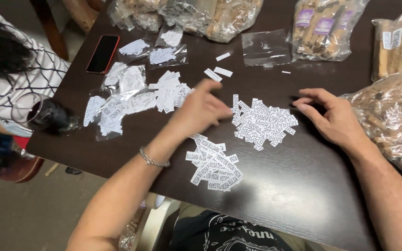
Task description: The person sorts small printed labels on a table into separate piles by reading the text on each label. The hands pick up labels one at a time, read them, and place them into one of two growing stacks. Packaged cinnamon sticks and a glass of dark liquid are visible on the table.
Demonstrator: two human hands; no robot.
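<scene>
Head view: two bare hands sort small printed paper slips on a dark surface (303, 195).

The left hand (200, 110) hovers at the left edge of the middle heap of slips (264, 122), blurred, so I cannot tell whether its fingers pinch a slip. The right hand (332, 117) rests at the heap's right edge, fingers loosely curled and holding nothing. A second loose heap (214, 165) lies nearer the body. As a judgement, the work is partway: several clear bags with slips inside (117, 100) lie beyond the left hand, yet both heaps remain loose and an empty clear bag (265, 48) waits farther off. Each slip is a short strip; their long axes point every way. Packets of sticks (324, 28) line the far edge.
</scene>
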